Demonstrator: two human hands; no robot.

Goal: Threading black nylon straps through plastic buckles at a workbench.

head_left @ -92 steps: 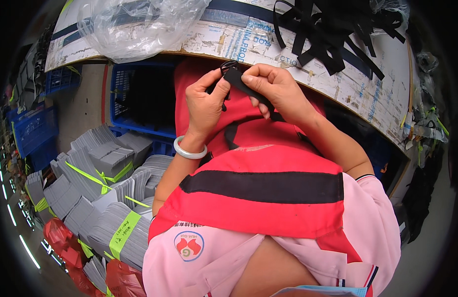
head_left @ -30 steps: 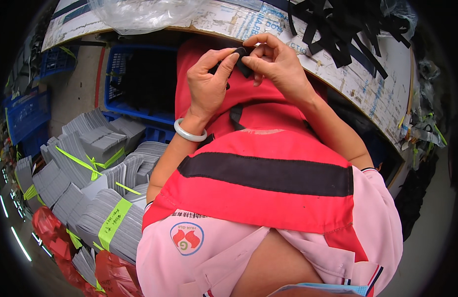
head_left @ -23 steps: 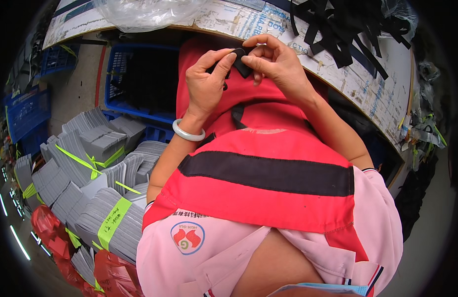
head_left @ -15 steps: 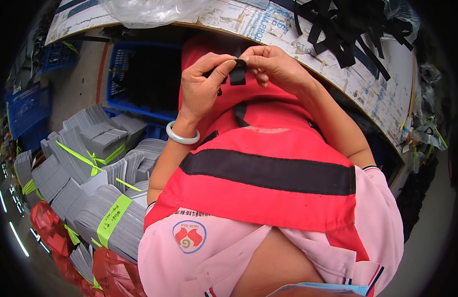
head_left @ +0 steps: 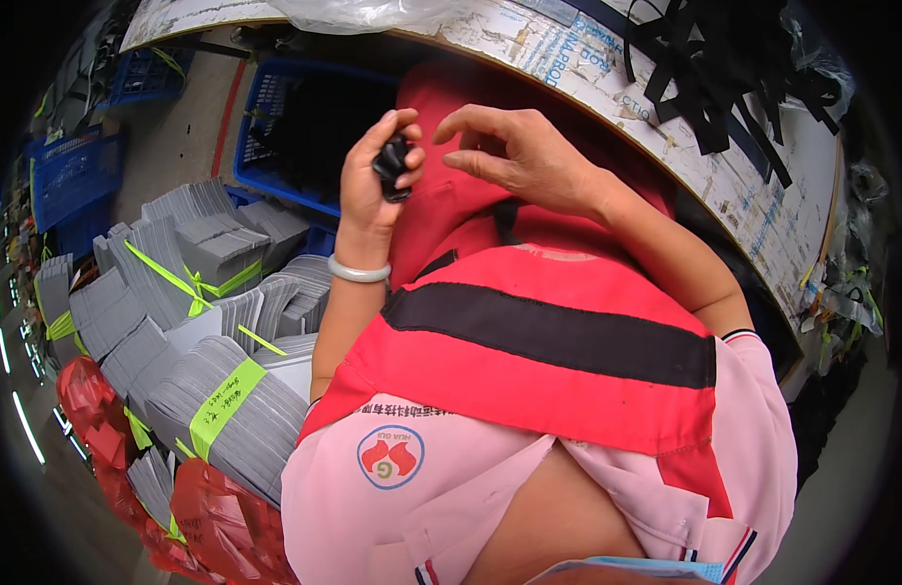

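Observation:
My left hand is closed round a bunched black strap, its palm turned toward me above the blue crate's near side. A pale bangle circles that wrist. My right hand is apart from it, over the red apron, with fingers curved and thumb separated; nothing shows in its grasp. A heap of black straps lies on the worn white table beyond my right hand, some ends hanging toward the table's near edge.
A blue crate holding dark material stands under the table's edge. To my left are stacked grey sheets tied with yellow-green bands, beside red plastic bags. Clear plastic lies on the table. Another blue crate stands farther left.
Both hands were together on the black strap. Now the right hand has let go and moved apart, while the left has drawn left with the strap gathered inside its fingers.

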